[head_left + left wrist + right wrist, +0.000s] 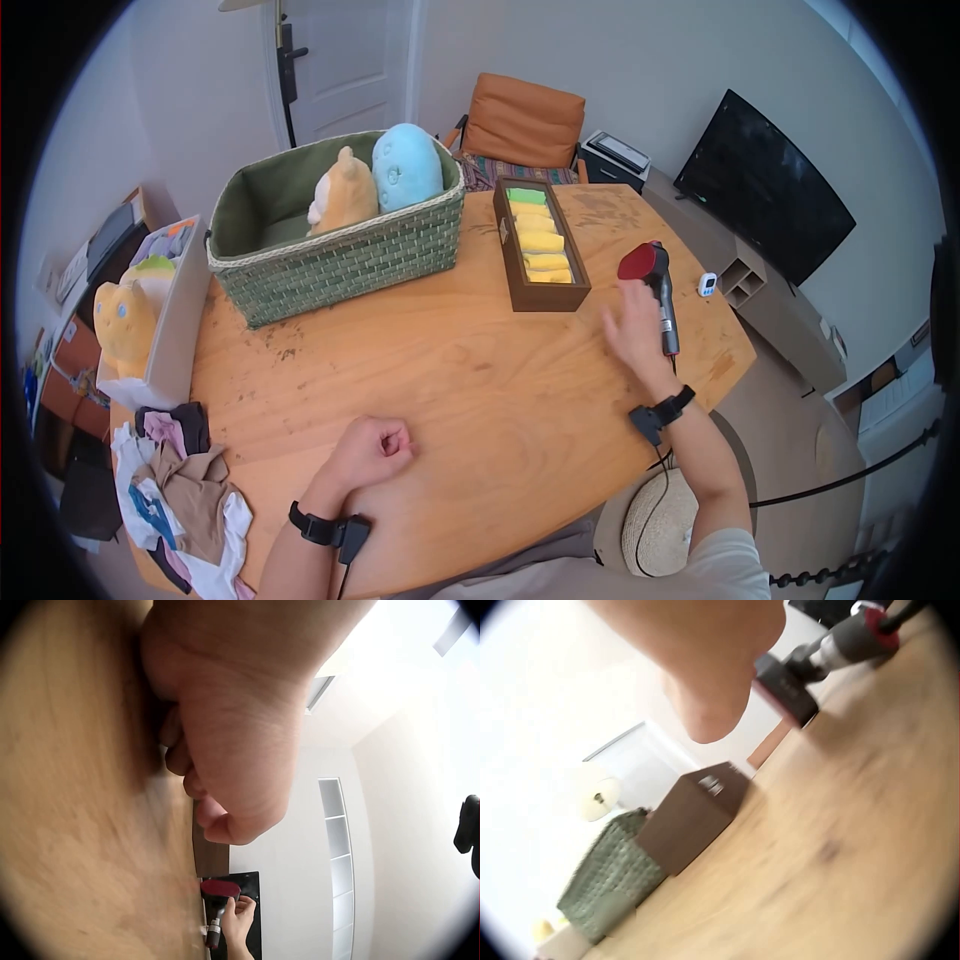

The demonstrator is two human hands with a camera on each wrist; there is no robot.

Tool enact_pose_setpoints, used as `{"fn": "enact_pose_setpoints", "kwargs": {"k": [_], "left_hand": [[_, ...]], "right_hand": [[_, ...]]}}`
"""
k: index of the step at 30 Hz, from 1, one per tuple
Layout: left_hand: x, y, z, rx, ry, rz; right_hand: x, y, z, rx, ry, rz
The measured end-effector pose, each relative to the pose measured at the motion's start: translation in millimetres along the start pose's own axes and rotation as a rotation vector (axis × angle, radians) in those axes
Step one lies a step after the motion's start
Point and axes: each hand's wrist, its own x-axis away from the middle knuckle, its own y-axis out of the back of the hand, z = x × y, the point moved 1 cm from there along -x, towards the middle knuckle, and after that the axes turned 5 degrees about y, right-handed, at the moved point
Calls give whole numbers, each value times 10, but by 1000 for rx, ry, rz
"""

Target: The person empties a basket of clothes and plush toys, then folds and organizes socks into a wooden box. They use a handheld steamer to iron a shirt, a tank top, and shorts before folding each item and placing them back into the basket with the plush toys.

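- Head view: your right hand [634, 330], fingers loosely extended, is just left of the device [664, 295]; contact is unclear.
- Only left wrist view: shelves [339, 844] beyond your left hand [236, 742], curled in a fist.
- Right wrist view: your fingertips are hidden.

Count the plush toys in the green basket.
2: a tan toy, and right beside it in the head view a blue toy near the right end of the green basket. Others may be hidden behind its front wall.
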Motion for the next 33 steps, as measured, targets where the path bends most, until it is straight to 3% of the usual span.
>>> {"fn": "enact_pose_setpoints", "kwargs": {"k": [3,6,7,12,18,24,33], "left_hand": [[5,-16,7,-10,25,3],[21,-13,34,39,39,-5],[22,-15,32,37,49,-5],[16,-20,18,33,51,-3],[26,-13,18,38,55,-7],[18,-21,19,24,43,-13],[14,-24,91,48,21,-12]], "right_hand": [[-203,-116,625,12,242,-8],[-353,-388,950,48,258,-48],[-392,-521,987,29,188,-82],[-554,-792,901,-70,69,-75],[-539,-741,572,-47,141,-45],[-552,-603,535,18,171,146],[-729,-675,697,90,34,158]]}}
